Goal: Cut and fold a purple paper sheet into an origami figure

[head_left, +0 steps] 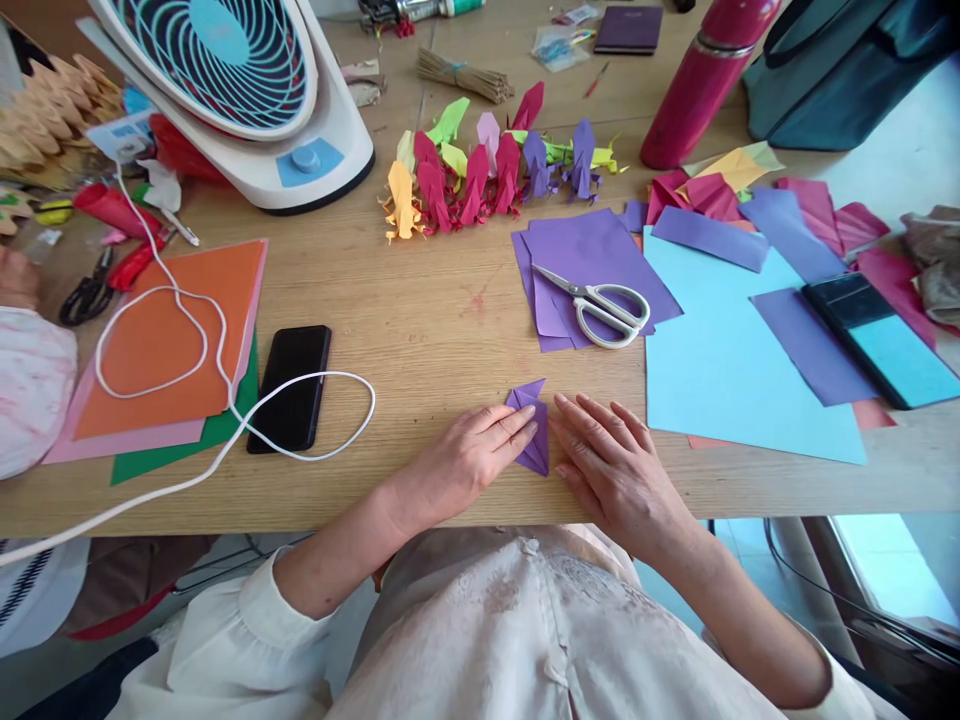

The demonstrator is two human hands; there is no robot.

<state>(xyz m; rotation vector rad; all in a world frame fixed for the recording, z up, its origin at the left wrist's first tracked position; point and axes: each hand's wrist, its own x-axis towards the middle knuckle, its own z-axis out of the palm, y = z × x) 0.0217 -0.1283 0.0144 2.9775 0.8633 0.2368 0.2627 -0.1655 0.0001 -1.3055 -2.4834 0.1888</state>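
A small folded piece of purple paper (534,455) lies flat on the table near its front edge. My left hand (472,455) rests on it, fingers stretched out and pressing its left and middle part, so some of the folds are covered. Just to the right, my right hand (619,465) lies palm down on the wood, fingers extended, its fingertips close to the paper's right edge. Beyond the hands, white-handled scissors (611,312) lie partly spread on a stack of purple sheets (592,240).
Several folded paper figures (472,185) stand behind, near a fan (300,165) and a red bottle (697,90). At left, a white cable (352,378) crosses a phone (281,390) and orange sheets (150,350). Light-blue paper (720,380) lies right. Another person's sleeve (34,390) shows far left.
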